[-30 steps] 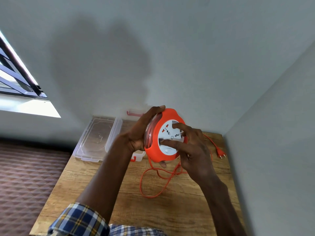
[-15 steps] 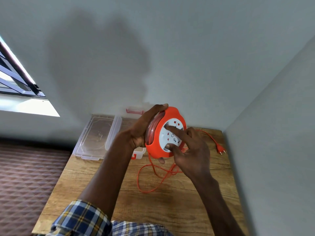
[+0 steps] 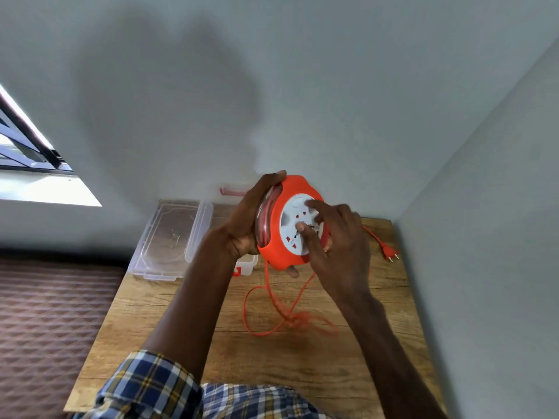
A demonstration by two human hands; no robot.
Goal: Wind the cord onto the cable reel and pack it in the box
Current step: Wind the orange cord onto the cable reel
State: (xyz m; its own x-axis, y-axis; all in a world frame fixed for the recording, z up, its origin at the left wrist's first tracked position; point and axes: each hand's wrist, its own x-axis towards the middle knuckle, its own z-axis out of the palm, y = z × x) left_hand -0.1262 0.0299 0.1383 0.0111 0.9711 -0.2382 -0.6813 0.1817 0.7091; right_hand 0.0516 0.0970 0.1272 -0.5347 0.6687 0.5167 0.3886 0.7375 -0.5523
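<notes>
An orange cable reel with a white socket face is held upright above the wooden table. My left hand grips its back and rim. My right hand presses its fingers on the white socket face. A loose orange cord hangs from the reel's bottom and lies in blurred loops on the table. Its orange plug rests near the table's right rear corner. A clear plastic box with a red latch sits behind the reel, mostly hidden by my left arm.
A clear plastic lid lies at the table's rear left. Grey walls close in behind and on the right. A brown patterned floor lies left of the table, below a window.
My right hand's fingers have turned round on the socket face, and the reel has risen slightly. The cord loops on the table have shifted and blurred.
</notes>
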